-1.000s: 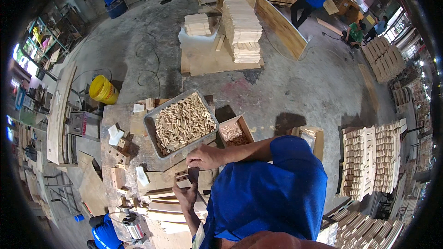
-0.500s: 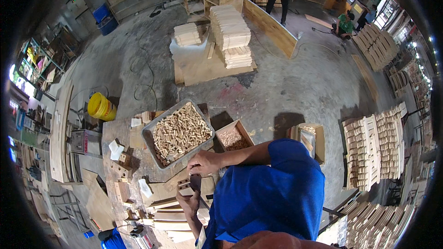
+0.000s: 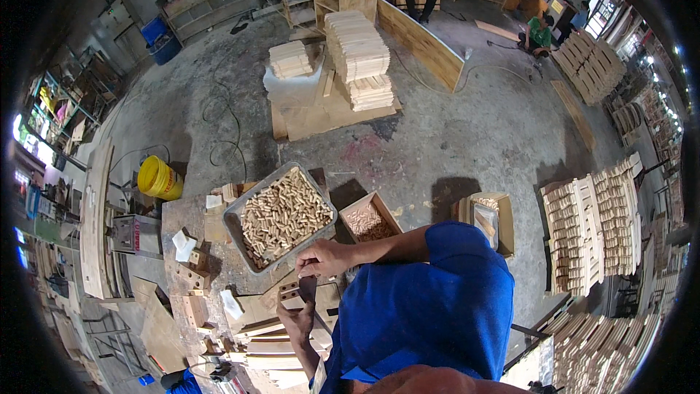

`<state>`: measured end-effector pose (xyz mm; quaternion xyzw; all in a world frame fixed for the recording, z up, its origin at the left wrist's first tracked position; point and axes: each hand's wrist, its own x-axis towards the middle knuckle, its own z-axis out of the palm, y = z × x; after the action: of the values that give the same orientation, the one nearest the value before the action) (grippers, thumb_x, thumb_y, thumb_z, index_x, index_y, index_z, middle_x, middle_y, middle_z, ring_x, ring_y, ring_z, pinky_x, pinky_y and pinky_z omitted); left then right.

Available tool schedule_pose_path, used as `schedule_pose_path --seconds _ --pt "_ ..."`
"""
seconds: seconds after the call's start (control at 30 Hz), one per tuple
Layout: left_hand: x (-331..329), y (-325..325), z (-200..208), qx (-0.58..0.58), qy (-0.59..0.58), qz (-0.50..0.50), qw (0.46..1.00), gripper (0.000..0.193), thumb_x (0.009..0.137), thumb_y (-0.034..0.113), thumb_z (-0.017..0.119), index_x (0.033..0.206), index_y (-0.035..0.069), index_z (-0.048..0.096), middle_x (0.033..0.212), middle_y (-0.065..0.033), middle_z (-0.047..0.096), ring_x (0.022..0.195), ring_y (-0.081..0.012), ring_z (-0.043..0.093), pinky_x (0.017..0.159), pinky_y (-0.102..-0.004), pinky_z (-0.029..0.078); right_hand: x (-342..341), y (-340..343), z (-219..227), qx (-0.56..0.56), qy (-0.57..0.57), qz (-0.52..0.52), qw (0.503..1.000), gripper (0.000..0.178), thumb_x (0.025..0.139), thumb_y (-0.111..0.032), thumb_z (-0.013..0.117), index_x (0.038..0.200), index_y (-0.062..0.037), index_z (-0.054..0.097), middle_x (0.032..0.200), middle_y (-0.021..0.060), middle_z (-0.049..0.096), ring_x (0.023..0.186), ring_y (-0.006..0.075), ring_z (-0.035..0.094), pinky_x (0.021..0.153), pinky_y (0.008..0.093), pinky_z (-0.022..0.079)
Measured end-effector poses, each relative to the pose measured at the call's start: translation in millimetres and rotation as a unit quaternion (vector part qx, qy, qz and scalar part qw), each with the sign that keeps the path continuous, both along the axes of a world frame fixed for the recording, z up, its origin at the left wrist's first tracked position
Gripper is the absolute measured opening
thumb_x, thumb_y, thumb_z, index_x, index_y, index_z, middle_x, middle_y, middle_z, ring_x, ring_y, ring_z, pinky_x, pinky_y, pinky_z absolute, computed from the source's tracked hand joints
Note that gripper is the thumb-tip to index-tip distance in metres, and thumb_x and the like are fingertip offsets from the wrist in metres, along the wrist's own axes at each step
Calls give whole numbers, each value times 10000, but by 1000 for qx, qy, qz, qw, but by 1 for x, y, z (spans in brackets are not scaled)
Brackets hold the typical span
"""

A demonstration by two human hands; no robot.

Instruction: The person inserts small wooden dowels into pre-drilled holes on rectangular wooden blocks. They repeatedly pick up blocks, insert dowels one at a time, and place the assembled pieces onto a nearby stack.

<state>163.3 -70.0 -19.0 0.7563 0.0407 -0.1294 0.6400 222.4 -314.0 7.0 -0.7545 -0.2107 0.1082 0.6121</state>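
Beside the grey tray (image 3: 239,241) of wooden dowels (image 3: 284,208) (presumably placed within easy reach), the left hand (image 3: 295,321) grips a drilled block (image 3: 289,292), apparently steadying it, while the closed right hand (image 3: 322,257) lies near its tray-side end, any contents indiscernible.

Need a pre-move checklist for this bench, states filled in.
1. Drilled block held: ok, in the left hand.
2. Right hand near the block: ok, bent fingers just beyond its far end.
3. Something pinched in the right hand: cannot tell, the fingers hide it.
4. Block's holes filled: cannot tell, they show only as small dark dots.
5. Dowel supply in reach: ok, the grey tray beside the right hand is heaped with wooden dowels.
6. Bench free of loose items: not ok, a white scrap and more drilled blocks lie on it.
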Motion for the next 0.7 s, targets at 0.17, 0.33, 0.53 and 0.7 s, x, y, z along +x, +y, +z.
schedule_pose_path --seconds 0.17,0.33,0.53,0.7 --pt "0 -1 -1 20 -36 -4 999 494 796 21 828 1241 -39 624 1012 -135 738 877 -215 691 810 -354 575 3 -1 2 -20 -39 21 999 137 971 -129 741 1038 -11 718 894 113 746 805 225 728 750 380 556" --pt "-1 2 -1 1 -28 -22 999 516 776 13 837 1240 -43 618 1003 -131 737 875 -215 695 807 -350 577 3 2 -4 -45 -104 10 993 144 999 -153 736 1037 -14 730 904 120 752 812 255 742 723 382 557" --pt "1 -1 5 -21 6 -3 1000 488 778 25 841 1211 -31 623 1007 -121 741 877 -199 698 806 -349 579 0 5 -3 -31 -88 9 996 135 985 -123 733 1061 -12 733 949 134 761 861 287 752 761 402 565" --pt "-1 1 7 17 -9 -9 1000 453 795 39 827 1198 -20 629 1003 -120 740 864 -192 695 792 -349 579 -2 7 -8 -10 -134 3 991 145 966 -101 745 1077 -8 734 978 138 764 906 310 750 792 410 567"
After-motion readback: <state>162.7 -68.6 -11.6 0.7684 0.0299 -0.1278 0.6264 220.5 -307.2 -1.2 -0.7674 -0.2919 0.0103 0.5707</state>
